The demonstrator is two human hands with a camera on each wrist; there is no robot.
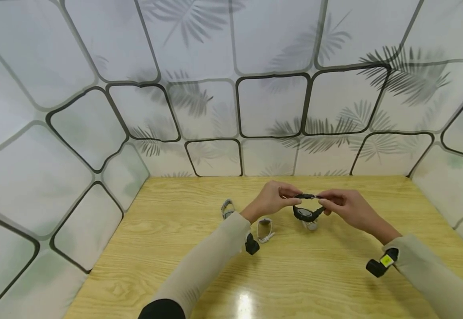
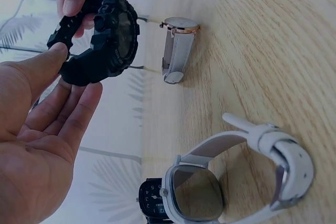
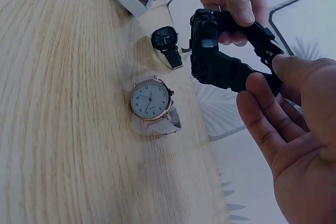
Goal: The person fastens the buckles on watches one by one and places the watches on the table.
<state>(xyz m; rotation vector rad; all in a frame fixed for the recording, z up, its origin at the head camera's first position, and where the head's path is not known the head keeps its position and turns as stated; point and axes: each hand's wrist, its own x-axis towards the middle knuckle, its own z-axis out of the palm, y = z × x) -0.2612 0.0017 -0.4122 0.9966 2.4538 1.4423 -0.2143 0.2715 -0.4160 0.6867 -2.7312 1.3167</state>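
A chunky black sports watch [image 1: 305, 214] is held up between both hands, close over the table, its strap ends brought together into a loop. My left hand [image 1: 273, 197] pinches one strap part between thumb and fingers. My right hand [image 1: 347, 206] pinches the strap at the other side, thumb [image 3: 294, 69] on top. In the left wrist view the black dial faces away from the palms. Just beneath the held watch, a round white-dialled watch [image 3: 150, 99] with rose-gold case and pale strap lies on the table.
On the wooden table [image 1: 167, 257], a white-strapped watch [image 1: 265, 230] stands near my left wrist. Farther left lies a grey watch [image 1: 228, 209]. A small square black-dialled watch [image 3: 165, 38] is near the round one. A patterned cloth wall [image 1: 211, 110] borders the table.
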